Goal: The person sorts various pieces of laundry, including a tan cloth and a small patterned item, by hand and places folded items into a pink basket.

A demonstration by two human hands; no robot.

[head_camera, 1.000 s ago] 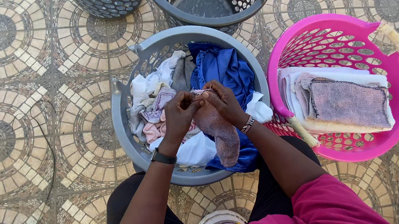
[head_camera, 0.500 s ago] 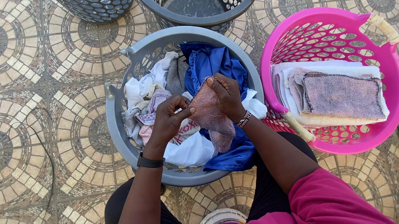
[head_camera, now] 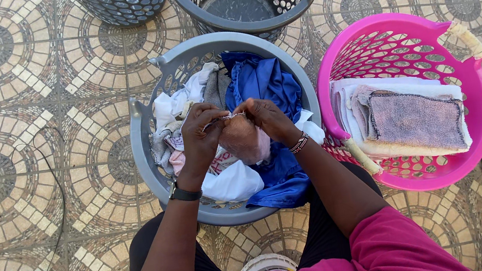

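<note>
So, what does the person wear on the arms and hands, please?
Both forearms are bare, with bright pink sleeves ending above the elbows. The left hand has a black watch-like band at the wrist. The right hand has a thin beaded bracelet. No gloves; I cannot make out any rings.

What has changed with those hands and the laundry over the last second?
Little has changed. Both hands kept hold of the small pinkish cloth over the grey basin. The left hand and right hand now pinch its top edge level between them, and it hangs as a rounder bundle than before. The blue garment, the pink basket and its folded towels stayed as they were.
</note>
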